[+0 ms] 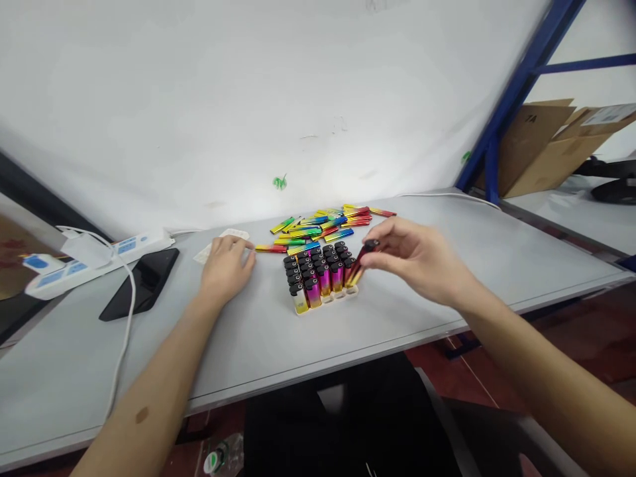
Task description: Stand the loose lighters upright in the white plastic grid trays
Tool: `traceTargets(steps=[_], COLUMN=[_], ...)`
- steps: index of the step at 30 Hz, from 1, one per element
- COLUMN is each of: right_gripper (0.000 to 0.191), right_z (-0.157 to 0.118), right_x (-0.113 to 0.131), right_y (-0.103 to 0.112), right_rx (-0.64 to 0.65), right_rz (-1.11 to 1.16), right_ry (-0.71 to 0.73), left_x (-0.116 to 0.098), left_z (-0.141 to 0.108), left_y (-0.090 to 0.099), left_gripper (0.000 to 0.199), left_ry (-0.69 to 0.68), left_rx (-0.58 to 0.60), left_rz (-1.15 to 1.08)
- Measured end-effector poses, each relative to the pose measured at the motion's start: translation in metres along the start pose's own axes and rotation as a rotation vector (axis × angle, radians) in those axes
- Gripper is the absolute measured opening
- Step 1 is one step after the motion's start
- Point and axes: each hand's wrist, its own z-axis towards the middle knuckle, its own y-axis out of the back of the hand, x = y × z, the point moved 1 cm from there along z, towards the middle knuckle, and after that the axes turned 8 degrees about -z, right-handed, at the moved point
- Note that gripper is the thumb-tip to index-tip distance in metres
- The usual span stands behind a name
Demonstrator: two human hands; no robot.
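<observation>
My right hand [412, 258] pinches a red and yellow lighter [356, 270] by its black top. The lighter is tilted, its lower end at the right front corner of a white slotted tray [328, 300]. Several metallic lighters with black tops stand upright in rows in this tray, such as a purple lighter [313, 292] at the front; a few front slots hold nothing. On the table, my left hand [226, 268] lies with fingers apart, over part of a flat white piece [202, 255] whose kind I cannot make out.
Behind the tray lies a loose pile of shiny coloured lighter sleeves or bodies [303, 232]. To the left are a black phone [139, 285], a power strip [99, 262] and a white cable [130, 311]. Cardboard boxes [551, 146] stand beyond the blue frame [517, 86] at right.
</observation>
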Motion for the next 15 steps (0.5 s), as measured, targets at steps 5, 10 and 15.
traceTargets(steps=[5, 10, 15], right_gripper=[0.019, 0.016, 0.020], right_z=[-0.004, -0.006, -0.009], right_x=[0.002, -0.004, -0.001], right_y=[-0.033, -0.049, -0.055], right_rx=[0.113, 0.153, 0.041], right_rz=[-0.270, -0.544, -0.844], right_ry=[0.086, 0.182, 0.336], left_x=[-0.016, -0.011, -0.013], left_z=[-0.001, -0.001, -0.002], left_y=[-0.011, -0.013, -0.011], left_gripper=[0.031, 0.030, 0.033], left_ry=[-0.018, -0.020, -0.029], left_rx=[0.139, 0.130, 0.128], left_rz=[-0.115, -0.115, -0.086])
